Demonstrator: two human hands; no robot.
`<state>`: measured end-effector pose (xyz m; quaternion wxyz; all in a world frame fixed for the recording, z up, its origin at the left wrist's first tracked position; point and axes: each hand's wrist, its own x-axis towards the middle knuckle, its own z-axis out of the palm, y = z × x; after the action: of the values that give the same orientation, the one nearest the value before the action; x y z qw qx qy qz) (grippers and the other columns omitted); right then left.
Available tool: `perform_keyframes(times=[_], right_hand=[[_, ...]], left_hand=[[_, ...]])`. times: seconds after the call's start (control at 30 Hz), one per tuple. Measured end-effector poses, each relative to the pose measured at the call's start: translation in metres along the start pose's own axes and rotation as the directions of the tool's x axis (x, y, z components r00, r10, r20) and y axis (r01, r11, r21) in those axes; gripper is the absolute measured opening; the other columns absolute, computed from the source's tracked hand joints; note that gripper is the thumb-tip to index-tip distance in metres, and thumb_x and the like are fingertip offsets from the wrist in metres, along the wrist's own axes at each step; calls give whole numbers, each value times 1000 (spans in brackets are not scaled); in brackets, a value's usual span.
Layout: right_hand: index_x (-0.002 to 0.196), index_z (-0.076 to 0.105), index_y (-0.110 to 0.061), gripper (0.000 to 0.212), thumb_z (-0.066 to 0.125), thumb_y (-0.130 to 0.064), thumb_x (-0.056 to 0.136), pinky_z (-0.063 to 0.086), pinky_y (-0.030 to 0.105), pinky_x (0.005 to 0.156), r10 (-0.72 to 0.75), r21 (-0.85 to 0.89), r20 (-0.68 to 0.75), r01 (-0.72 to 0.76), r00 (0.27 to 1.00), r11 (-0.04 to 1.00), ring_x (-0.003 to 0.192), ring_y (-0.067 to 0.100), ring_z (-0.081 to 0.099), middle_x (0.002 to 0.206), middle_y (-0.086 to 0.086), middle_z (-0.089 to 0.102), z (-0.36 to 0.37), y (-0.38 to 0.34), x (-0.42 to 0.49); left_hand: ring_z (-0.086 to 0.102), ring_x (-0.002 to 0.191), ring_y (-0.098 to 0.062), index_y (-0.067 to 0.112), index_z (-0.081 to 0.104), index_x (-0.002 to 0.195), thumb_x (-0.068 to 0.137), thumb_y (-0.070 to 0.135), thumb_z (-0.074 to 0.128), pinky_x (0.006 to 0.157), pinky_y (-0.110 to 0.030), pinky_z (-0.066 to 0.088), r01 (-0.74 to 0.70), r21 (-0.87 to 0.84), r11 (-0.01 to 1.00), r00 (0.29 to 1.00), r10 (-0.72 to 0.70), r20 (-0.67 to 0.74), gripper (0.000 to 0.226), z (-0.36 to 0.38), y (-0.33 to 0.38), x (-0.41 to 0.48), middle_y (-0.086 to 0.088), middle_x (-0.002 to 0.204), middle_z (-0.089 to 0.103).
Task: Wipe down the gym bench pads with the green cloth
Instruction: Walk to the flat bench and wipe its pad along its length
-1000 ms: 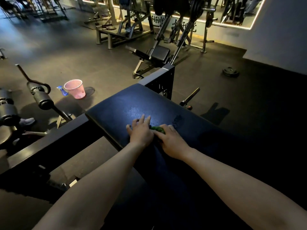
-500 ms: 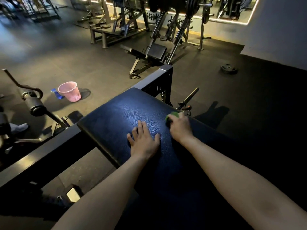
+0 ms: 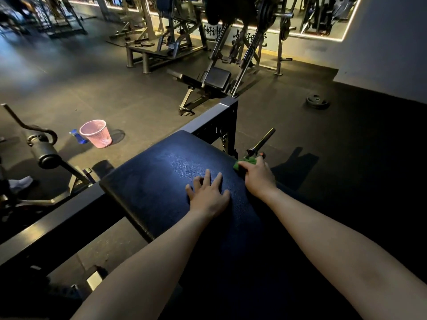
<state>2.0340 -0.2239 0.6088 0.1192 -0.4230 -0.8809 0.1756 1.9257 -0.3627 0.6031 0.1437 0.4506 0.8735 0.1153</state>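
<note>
The small green cloth (image 3: 246, 163) looked soft, light and limp, better bunched under the palm than pinched by a corner. The dark blue textured vinyl bench pad (image 3: 161, 176) looked firm and a little slick. The cloth sat at the pad's far right edge, beneath the right hand (image 3: 258, 179), whose fingers curled over it, probably gripping it, though dim light hid most of it. The left hand (image 3: 209, 195) lay spread flat on the pad, just left and nearer.

The gym is looking dim; an LED strip (image 3: 323, 37) is glowing along the far mirror, a pale sheen is lying on the bench pad (image 3: 180, 162), shadows are swallowing the right side, and wide-angle distortion is bending the edges.
</note>
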Motion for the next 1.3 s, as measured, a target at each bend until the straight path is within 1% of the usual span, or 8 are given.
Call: perform_keyframes(times=[0.17, 0.33, 0.43, 0.77, 0.9, 1.0, 1.07, 1.3], right_hand=[[127, 59, -24, 39, 47, -12, 92, 39, 41, 100, 271, 84, -83, -264, 959, 961, 121, 39, 43, 133, 17, 39, 8, -4, 17], [132, 61, -25, 39, 51, -17, 96, 33, 34, 106, -27, 155, 26, 23, 999, 988, 123, 34, 40, 133, 14, 45, 32, -53, 36], [132, 61, -34, 41, 51, -19, 95, 36, 37, 104, -68, 64, 41, 66, 997, 996, 119, 32, 44, 131, 10, 47, 24, -40, 34], [124, 62, -22, 36, 46, -21, 92, 30, 47, 103, 391, -49, -171, -404, 905, 914, 106, 39, 54, 124, 16, 44, -3, 26, -27], [135, 57, -25, 46, 46, -13, 92, 35, 42, 103, 229, 41, -60, -227, 972, 973, 114, 44, 48, 133, 19, 41, 10, -8, -12], [138, 56, -29, 47, 51, -17, 93, 36, 38, 105, -31, 88, 33, 28, 999, 996, 119, 38, 50, 134, 16, 45, 18, -35, -9], [139, 54, -33, 48, 51, -20, 93, 32, 38, 105, -59, 28, 22, 58, 998, 998, 122, 31, 48, 135, 11, 46, 14, -29, -13], [136, 54, -33, 47, 47, -20, 91, 27, 44, 104, 350, -70, -166, -365, 922, 928, 117, 35, 51, 128, 13, 45, -5, 30, -33]], left_hand=[[4, 146, -30, 41, 18, 153, 92, 58, 29, 114, -58, 2, 13, 24, 1000, 999, -12, -47, 64, 8, 3, 0, 0, 167, 4], [6, 145, -30, 43, 17, 152, 92, 58, 28, 113, -58, 3, -9, 31, 999, 998, 11, -58, 63, 10, 3, 1, -2, 167, 4], [7, 144, -30, 44, 17, 153, 91, 62, 26, 112, -57, 5, -4, 48, 999, 998, 7, -67, 65, 11, 1, 3, -1, 167, 5], [6, 145, -29, 43, 19, 153, 91, 61, 27, 112, -55, 4, -3, 24, 1000, 997, 5, -75, 64, 11, 3, 2, -1, 167, 7], [7, 145, -31, 42, 20, 153, 91, 60, 27, 113, -56, 3, -4, 28, 1000, 997, 7, -81, 65, 13, 4, 2, -2, 167, 7], [9, 145, -32, 42, 17, 154, 92, 59, 28, 113, -56, 5, -19, 47, 999, 996, 23, -89, 66, 15, 2, 2, -3, 167, 7], [9, 145, -32, 43, 17, 154, 92, 59, 29, 113, -56, 5, -24, 53, 998, 996, 28, -88, 66, 14, 1, 2, -4, 167, 7], [7, 145, -31, 43, 20, 153, 91, 60, 27, 114, -55, 4, -34, 34, 999, 996, 37, -78, 65, 13, 0, 3, -4, 166, 8]])
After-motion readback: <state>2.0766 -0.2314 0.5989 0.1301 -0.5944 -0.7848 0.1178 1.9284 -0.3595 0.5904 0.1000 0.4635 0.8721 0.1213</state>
